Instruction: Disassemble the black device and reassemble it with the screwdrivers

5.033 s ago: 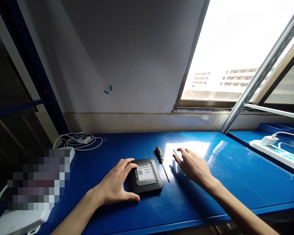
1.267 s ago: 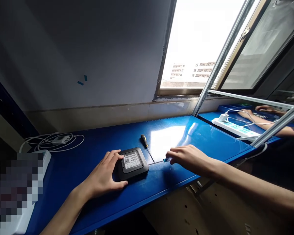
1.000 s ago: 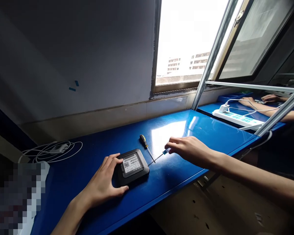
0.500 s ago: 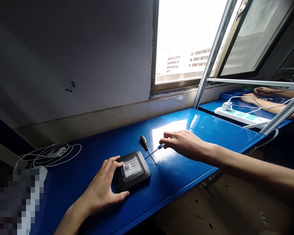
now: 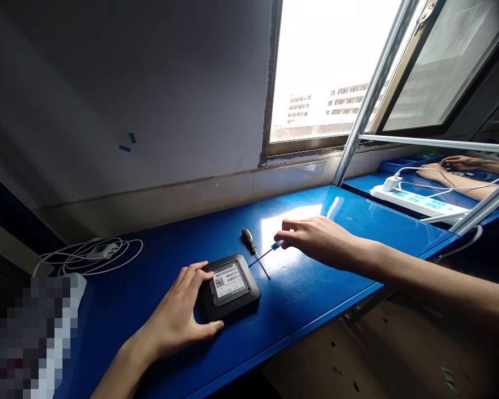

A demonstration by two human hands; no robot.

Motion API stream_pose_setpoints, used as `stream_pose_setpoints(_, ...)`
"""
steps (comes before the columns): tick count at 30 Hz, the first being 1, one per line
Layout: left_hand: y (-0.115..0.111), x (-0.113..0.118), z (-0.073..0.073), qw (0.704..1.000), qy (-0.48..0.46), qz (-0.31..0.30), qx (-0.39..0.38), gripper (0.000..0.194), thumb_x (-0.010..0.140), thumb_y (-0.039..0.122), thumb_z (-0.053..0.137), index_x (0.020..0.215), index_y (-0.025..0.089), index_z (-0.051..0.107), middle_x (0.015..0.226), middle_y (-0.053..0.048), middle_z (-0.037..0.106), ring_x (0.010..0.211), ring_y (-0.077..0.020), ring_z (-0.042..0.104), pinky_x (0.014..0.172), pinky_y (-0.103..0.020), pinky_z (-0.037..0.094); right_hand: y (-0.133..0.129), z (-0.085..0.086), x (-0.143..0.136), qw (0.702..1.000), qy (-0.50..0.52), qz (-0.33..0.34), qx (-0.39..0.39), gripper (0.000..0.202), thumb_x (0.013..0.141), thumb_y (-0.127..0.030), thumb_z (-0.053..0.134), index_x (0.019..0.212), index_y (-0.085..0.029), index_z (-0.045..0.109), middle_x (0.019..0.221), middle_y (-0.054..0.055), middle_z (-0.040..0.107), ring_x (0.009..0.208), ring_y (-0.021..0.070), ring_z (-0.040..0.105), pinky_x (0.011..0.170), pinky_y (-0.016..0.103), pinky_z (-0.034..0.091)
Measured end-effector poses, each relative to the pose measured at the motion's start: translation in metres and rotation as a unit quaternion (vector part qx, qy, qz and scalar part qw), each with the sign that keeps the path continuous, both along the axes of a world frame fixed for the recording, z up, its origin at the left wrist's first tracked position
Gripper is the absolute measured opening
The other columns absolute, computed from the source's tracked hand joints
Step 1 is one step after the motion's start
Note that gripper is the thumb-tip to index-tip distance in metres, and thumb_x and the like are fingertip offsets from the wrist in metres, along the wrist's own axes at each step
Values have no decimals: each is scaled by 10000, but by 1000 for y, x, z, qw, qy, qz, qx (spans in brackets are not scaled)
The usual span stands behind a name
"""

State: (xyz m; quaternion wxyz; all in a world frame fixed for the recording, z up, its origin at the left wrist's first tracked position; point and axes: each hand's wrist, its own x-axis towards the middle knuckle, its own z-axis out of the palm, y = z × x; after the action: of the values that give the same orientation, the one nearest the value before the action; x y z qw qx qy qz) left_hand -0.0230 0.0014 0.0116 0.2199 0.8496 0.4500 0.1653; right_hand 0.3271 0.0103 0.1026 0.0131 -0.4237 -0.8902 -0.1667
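A flat black electronic box (image 5: pixel 243 301) lies on the blue table, with a white label (image 5: pixel 229 281) of barcodes and a QR code on its upper face. My left hand (image 5: pixel 181 313) grips the box from its left side, fingers along the far edge and thumb at the near edge. In my right hand (image 5: pixel 305 238) is a screwdriver (image 5: pixel 266 255) with a blue handle and thin shaft. Its tip meets the right edge of the box, near the far corner; the exact contact is too small to make out. A second screwdriver (image 5: pixel 249 240), black and yellow, lies beneath that shaft.
A coiled white cable with an adapter (image 5: pixel 103 251) rests at the table's left. On the right, a metal frame (image 5: pixel 353 147) stands before a white power strip (image 5: pixel 418 200). Another person's hands (image 5: pixel 436 173) work beyond it. A window is behind the table.
The whole scene has shifted slightly to the right in view. Both hands, the box and the two screwdrivers keep nearly the same arrangement.
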Motion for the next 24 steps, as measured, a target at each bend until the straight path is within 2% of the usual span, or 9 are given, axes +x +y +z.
stream_pose_setpoints(5, 0, 0, -2, 1000, -1, 0, 3, 611, 744, 416, 866, 1245, 301, 536, 1543, -114, 495, 1419, -418, 498, 1091, -618, 549, 6, 10, -10, 998, -48, 35, 11, 196, 975, -65, 672, 1120, -176, 743, 961, 54, 758, 700, 151, 695, 530, 254, 364)
stream_pose_setpoints(10, 1, -4, -8, 1000, -10, 0, 9, 598, 768, 406, 855, 1265, 306, 538, 1560, -106, 489, 1433, -406, 484, 1117, -626, 521, 15, 26, -30, 992, -112, 55, 18, 150, 1008, -90, 616, 1083, -160, 724, 958, 64, 747, 737, 161, 656, 494, 264, 261)
stream_pose_setpoints(13, 3, -5, -10, 1000, -10, 3, 5, 615, 760, 405, 867, 1280, 311, 551, 1581, -104, 483, 1449, -411, 472, 1126, -637, 512, 17, 38, -47, 988, -152, 32, -22, 164, 1030, -110, 573, 1062, -149, 730, 918, 71, 738, 707, 165, 650, 472, 274, 245)
stream_pose_setpoints(18, 4, -7, -12, 1000, -13, 3, 2, 618, 765, 405, 870, 1295, 320, 563, 1598, -104, 474, 1466, -419, 459, 1131, -645, 508, 13, 54, -71, 978, -201, 12, -60, 216, 998, -66, 588, 1143, -131, 734, 927, 84, 752, 696, 188, 666, 463, 289, 288)
stream_pose_setpoints(21, 4, -8, -13, 1000, -10, 3, 6, 608, 769, 405, 866, 1291, 320, 566, 1599, -106, 476, 1465, -423, 464, 1123, -649, 513, 14, 55, -71, 979, -195, 15, -61, 220, 999, -58, 581, 1143, -124, 733, 882, 75, 739, 653, 184, 648, 466, 290, 307)
stream_pose_setpoints(24, 4, -8, -13, 1000, -6, 7, 8, 618, 769, 408, 864, 1302, 323, 563, 1599, -105, 477, 1460, -419, 479, 1117, -647, 522, 19, 42, -52, 983, -174, 6, -62, 194, 1006, -72, 582, 1112, -130, 733, 919, 88, 748, 685, 176, 661, 504, 275, 322)
